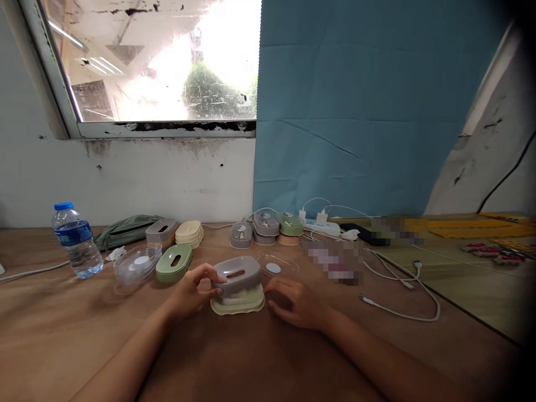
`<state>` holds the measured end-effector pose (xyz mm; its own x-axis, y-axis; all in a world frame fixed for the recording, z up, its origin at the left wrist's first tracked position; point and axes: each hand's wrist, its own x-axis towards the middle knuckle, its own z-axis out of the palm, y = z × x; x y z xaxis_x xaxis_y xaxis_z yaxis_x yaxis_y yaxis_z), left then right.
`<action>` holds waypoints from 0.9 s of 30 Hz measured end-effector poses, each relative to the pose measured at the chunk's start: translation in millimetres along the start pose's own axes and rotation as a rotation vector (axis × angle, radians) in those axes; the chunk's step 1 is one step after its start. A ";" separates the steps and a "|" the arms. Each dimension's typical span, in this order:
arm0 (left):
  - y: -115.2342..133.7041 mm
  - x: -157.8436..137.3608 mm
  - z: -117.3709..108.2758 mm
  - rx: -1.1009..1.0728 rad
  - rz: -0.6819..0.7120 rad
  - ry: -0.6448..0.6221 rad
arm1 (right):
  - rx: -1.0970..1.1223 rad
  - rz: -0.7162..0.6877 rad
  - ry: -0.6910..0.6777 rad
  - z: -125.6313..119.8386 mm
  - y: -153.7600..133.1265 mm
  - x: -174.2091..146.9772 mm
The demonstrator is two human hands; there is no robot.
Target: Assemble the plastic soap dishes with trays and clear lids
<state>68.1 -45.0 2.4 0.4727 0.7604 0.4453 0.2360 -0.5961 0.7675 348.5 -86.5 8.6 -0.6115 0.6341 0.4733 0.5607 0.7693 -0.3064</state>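
Note:
My left hand (200, 290) pinches the left end of a grey oval box shell (238, 272) with a slot in its top, thumb in front and fingers on the upper edge. Directly under the shell is a cream base (238, 304) with a wavy rim; whether the two are joined I cannot tell. At the base's right side is my right hand (295, 301), fingers curved and apart from the thumb, the fingertips close to the rim. Behind it lies a clear plastic lid (278, 265) with a white round label. A green slotted shell (175, 262) rests left of my left hand.
Farther left are stacked clear lids (138, 262), a water bottle (77, 240) and a green pouch (125, 230). Cream bases (190, 233) are stacked behind, beside another grey shell (161, 230). Lidded boxes (266, 223), a power strip (322, 226) and white cables (402, 318) lie behind and right.

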 end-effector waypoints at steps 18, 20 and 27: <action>11.4 -1.8 -4.4 0.115 0.052 -0.223 | 0.164 0.213 -0.139 13.3 -4.7 1.9; 12.8 -2.1 1.5 0.117 0.022 -0.183 | 0.161 0.209 -0.119 15.3 -5.0 2.5; 11.1 -4.3 21.2 0.171 -0.137 -0.178 | 0.083 0.109 -0.111 15.1 -10.5 3.4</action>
<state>86.7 -60.4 -0.8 0.5649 0.7887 0.2427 0.4411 -0.5371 0.7190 332.1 -91.2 0.9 -0.6098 0.7155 0.3408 0.5821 0.6962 -0.4201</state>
